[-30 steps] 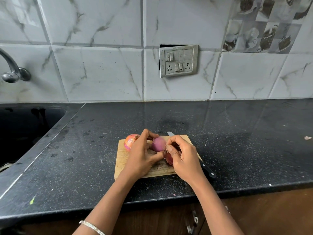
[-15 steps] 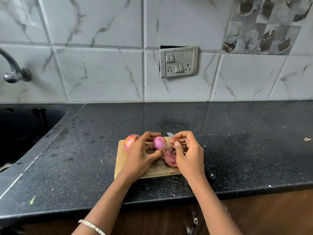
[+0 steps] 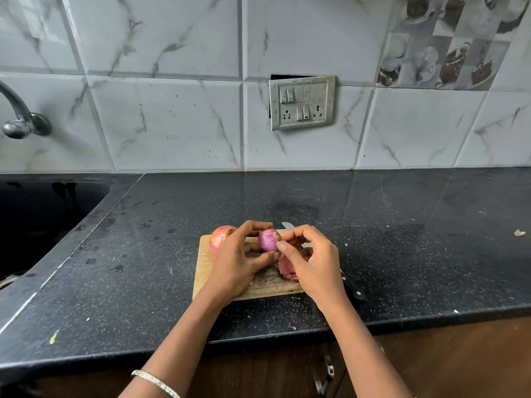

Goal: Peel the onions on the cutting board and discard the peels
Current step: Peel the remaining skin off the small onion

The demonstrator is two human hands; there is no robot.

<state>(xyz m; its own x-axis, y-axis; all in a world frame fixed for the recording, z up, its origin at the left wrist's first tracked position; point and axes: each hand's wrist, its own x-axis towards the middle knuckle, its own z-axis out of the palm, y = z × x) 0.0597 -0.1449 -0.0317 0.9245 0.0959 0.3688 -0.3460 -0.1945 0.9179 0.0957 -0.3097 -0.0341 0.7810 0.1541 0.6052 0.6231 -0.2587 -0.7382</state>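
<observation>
You're mid-peel: left hand (image 3: pixel 238 262) curled round purple onion (image 3: pixel 268 239), held above far part of cutting board (image 3: pixel 205 264); right hand (image 3: pixel 311 259) pinching at onion's right side, thumb against skin; whether any skin remains there, cannot tell; shed peels (image 3: pixel 287 268) lie on board under right hand; second onion (image 3: pixel 219 238) unpeeled at board's far-left corner; knife (image 3: pixel 352 288) at board's right. Next, likely: strip last skin, set onion down, take second one; peels not yet discarded.
</observation>
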